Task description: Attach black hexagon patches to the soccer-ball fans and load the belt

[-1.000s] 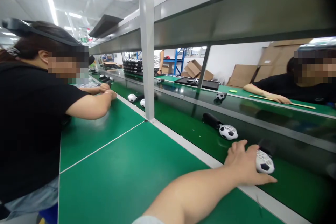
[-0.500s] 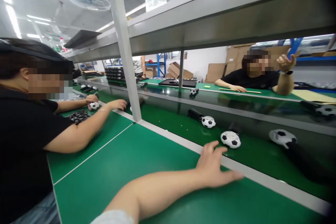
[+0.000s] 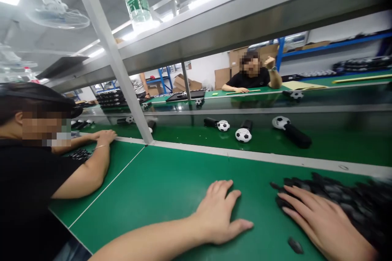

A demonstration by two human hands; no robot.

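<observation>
Left hand, lower centre: fingers spread, thumb out, over bare green tabletop, room toward frame left. Right hand, lower right: fingers extended on heap of black pieces, grip can't tell. Pale edge strip beyond, mid-frame.

Green-labelled bottle on the overhead shelf, fan upper left, cardboard boxes beyond.
</observation>
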